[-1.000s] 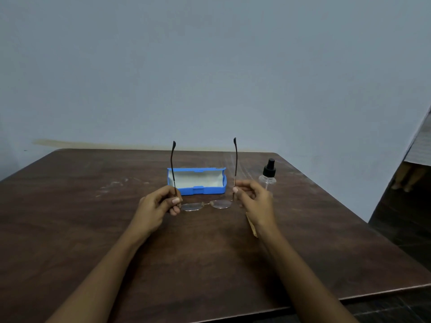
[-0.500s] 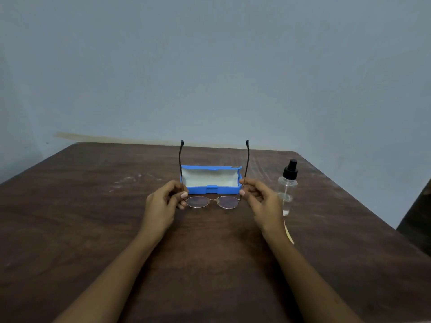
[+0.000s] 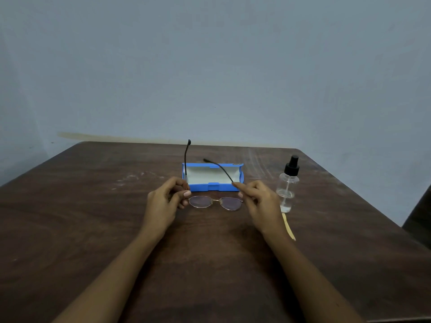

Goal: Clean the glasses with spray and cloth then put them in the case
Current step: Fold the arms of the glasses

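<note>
Both hands pinch the glasses (image 3: 215, 202) at the hinges, lenses low over the bench (image 3: 93, 229) middle: left hand (image 3: 164, 202) clamped on the upright temple, right hand (image 3: 260, 201) folding the other inward. The open blue case (image 3: 212, 177) waits just behind. Judging by this, cleaning seems finished; folding and casing remain.

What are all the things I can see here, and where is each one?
Thin gold-rimmed oval glasses with dark arms: one, held low over the table in front of the case; one arm upright, the other folding inward.
Open blue plastic glasses case with pale lining: one, mid-table, behind the glasses.
Clear spray bottle with black nozzle: one, standing right of the case.
Pale yellow strip: one, mostly hidden behind the right wrist; possibly the cloth.
Dark brown wooden table: one, under everything.
Left hand: grip on the glasses' left end.
Right hand: grip on the folding arm.
</note>
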A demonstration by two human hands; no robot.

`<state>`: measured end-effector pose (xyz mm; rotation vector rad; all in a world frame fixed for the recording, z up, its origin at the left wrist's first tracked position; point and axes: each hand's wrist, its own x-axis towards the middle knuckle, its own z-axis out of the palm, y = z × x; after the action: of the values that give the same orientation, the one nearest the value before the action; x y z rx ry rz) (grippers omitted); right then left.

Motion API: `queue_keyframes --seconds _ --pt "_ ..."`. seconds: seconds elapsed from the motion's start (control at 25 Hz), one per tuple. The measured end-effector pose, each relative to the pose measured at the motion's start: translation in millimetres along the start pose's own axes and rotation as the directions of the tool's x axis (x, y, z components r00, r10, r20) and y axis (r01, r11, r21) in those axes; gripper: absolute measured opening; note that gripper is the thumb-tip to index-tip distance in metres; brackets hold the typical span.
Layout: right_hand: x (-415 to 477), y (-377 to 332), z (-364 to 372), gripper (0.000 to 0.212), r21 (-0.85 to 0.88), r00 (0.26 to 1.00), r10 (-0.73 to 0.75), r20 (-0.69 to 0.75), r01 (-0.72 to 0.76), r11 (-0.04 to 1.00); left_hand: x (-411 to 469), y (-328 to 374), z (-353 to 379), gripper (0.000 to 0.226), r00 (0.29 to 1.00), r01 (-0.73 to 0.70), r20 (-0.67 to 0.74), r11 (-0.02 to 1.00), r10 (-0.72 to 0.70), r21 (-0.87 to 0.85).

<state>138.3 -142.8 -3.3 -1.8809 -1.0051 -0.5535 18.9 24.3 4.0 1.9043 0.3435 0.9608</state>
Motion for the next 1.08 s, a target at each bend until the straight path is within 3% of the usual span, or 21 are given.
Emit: queue_keyframes --seconds 0.4,0.56,0.72,0.84,1.08 --pt "-0.4 3.2 1.9 0.037 -0.102 0.994 0.015 0.107 -0.004 0.995 0.0 -0.7 -1.1 0.025 1.000 0.001 0.008 1.000 0.000 -0.030" --pt "0.0 -0.5 -1.5 0.022 -0.015 0.996 0.055 0.063 -0.054 0.998 -0.1 0.3 -1.3 0.026 1.000 0.006 0.009 0.997 -0.006 -0.072" --pt "2.5 -0.9 -5.8 0.015 0.114 0.981 0.184 0.052 -0.189 0.975 2.6 -4.6 -3.1 0.025 0.999 0.040 -0.002 0.986 -0.041 -0.159" --pt "3.0 0.2 -7.5 0.008 0.112 0.967 0.249 0.044 -0.253 0.961 3.0 -5.9 -3.5 0.024 0.999 0.043 0.010 0.983 -0.041 -0.176" --pt "0.1 2.1 -5.8 0.017 0.114 0.987 0.160 -0.002 -0.158 0.981 -1.1 4.3 -4.4 0.033 0.999 -0.050 0.012 0.985 0.052 -0.162"
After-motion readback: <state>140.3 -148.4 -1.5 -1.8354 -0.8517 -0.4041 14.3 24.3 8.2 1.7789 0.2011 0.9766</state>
